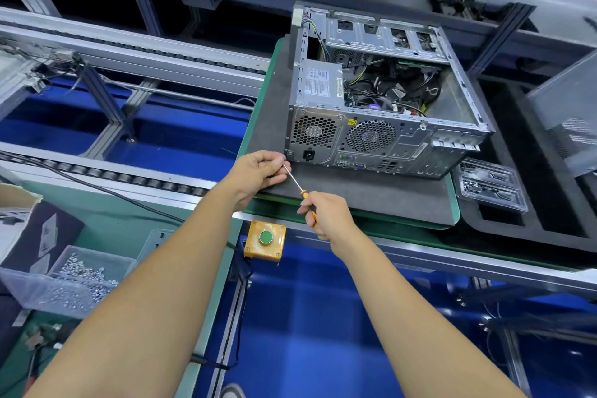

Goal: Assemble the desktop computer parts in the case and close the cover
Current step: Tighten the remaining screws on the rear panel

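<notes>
Open grey steel desktop computer case (pixel 381 100) lies on its side on a dark grey foam mat (pixel 355 197), rear panel facing the person, open side up. Mat sits on a green-edged pallet (pixel 454 203) on the conveyor line. Case is toward the mat's far edge, its left rear corner just beside the mat's left edge.

Step in hand, as judged: driving a screw at the lower left corner of the rear panel, by the silver boxed power supply (pixel 319 81).

Right hand (pixel 326 216) is wrapped round the orange-and-black handle of a slim screwdriver (pixel 298 186). Left hand (pixel 261 168) pinches the steel shaft near its tip, right at the case corner. Whether a screw sits on the tip cannot be told; the fingers hide it.

To do it well:
- keep the shaft square to the panel; it currently runs at a slant.
- left fingers only guide; release once the thread bites.
- light push, slow first turns, so the thread does not cross.
- case may slide on foam; brace it if it shifts.

Counts:
- case: 1, cover off.
- round fan grilles on rear panel: 2.
- screwdriver: 1.
- grey mesh-vented side cover (pixel 568 113): 1, leaning at the right, off the mat.
- clear plastic blister tray (pixel 491 186): 1, at the pallet's right edge.
- yellow box with green push button (pixel 265 238): 1, at the near rail.
- clear bin of silver screws (pixel 74 281): 1, lower left; screws too many to count.
</notes>
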Tool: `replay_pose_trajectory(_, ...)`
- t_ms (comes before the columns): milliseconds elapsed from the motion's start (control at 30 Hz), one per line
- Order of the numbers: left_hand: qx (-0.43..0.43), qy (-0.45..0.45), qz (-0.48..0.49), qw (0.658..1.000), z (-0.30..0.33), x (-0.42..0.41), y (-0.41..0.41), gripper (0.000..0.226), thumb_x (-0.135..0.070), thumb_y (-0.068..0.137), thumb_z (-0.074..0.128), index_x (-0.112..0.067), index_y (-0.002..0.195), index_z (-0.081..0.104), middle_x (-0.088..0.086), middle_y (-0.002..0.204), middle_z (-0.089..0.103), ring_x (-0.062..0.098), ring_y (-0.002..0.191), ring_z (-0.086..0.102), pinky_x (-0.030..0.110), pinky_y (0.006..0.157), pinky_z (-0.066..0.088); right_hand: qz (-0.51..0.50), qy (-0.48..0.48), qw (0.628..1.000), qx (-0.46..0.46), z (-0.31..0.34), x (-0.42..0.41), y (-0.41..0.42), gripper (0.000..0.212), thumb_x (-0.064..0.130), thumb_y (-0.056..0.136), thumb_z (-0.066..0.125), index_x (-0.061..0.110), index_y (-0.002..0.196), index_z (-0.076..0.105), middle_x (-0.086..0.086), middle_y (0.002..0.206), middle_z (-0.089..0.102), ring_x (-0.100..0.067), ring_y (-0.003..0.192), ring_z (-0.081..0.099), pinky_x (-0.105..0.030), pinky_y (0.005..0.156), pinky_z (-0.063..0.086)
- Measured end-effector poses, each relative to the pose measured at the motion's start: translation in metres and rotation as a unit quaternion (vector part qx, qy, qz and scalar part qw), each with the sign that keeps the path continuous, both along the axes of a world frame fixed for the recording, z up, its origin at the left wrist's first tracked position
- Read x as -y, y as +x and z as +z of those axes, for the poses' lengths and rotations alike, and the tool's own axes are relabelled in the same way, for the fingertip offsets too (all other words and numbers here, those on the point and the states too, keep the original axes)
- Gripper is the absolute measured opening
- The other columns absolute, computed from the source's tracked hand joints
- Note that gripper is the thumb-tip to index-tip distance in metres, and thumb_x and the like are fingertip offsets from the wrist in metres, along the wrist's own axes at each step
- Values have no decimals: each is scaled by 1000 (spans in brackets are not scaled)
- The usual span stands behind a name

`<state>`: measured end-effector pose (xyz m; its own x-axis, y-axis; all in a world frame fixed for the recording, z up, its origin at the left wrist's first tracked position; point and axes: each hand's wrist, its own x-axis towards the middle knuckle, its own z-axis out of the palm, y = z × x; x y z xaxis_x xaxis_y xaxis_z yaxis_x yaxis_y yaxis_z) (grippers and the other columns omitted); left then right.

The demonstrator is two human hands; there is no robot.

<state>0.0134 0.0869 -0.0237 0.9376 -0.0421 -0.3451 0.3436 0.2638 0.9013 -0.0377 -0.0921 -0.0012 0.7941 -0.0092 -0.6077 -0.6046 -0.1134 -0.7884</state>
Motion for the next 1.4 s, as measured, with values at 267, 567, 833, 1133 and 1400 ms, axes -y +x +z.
replay_pose_trajectory(267, -63, -57, -13, 996, 13, 28, -2, 19, -13, 99, 64, -7, 117, 67, 5, 101, 74, 12, 91, 74, 24, 76, 60, -54, 29, 998, -19, -15, 5, -16, 19, 14, 91, 54, 4, 81, 67, -5, 50, 52, -13, 36, 30, -19, 37, 21)
replay_pose_trajectory(567, -47, 62, 58, 995, 17, 85, 1, 16, -7, 96, 66, -12, 110, 72, 7, 100, 74, 9, 73, 73, 26, 65, 61, -138, 54, 989, 11, -24, 12, -33, 16, 10, 91, 53, 3, 80, 62, -4, 50, 52, -14, 37, 33, -21, 38, 23)
replay_pose_trajectory(833, -56, 152, 121, 979, 4, 108, -1, 20, -11, 88, 77, -11, 100, 60, 11, 95, 74, 18, 73, 77, 41, 70, 65, -150, 38, 988, 23, -29, 12, -40, 17, 8, 96, 48, 7, 80, 56, -7, 59, 52, -12, 40, 36, -23, 40, 27)
replay_pose_trajectory(1133, -76, 157, 131, 976, 6, 118, 6, 23, -10, 85, 80, -6, 101, 63, 15, 94, 74, 20, 71, 77, 40, 71, 65, -142, -2, 989, 38, -33, 15, -29, 24, 12, 100, 48, 8, 78, 56, -5, 54, 52, -16, 46, 39, -30, 48, 31)
replay_pose_trajectory(1400, -61, 340, 68, 936, 10, 102, -1, 20, -34, 84, 81, -24, 93, 66, -4, 73, 76, 7, 66, 74, 39, 70, 63, -139, -6, 990, 35, -36, 12, -22, 25, 16, 102, 49, 10, 81, 61, -3, 53, 54, -18, 50, 41, -32, 51, 31)
